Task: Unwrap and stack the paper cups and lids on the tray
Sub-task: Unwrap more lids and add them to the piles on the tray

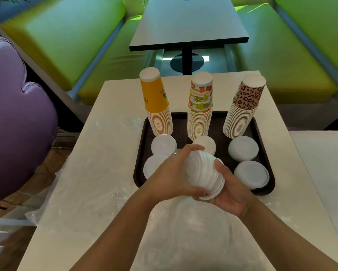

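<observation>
The stack of white lids [204, 176] lay tilted above the tray's [262, 132] near edge, both hands curled around it: left hand [170, 177] on top, right hand [229, 194] beneath.

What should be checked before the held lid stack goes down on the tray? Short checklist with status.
1. Grip: left hand and right hand both curl round the lid stack: ok.
2. Stack alignment: the lids look fanned and tilted, not square: not ok.
3. Wrap fully off the held lids: a clear film may cling to them: cannot tell.
4. Free spot on the tray: the near-middle area is hidden by the hands: cannot tell.
5. Three cup stacks upright at the tray's far side, the fruit-print cups in the middle: ok.
6. Loose plastic wrap lies on the table, off the tray: ok.
</observation>
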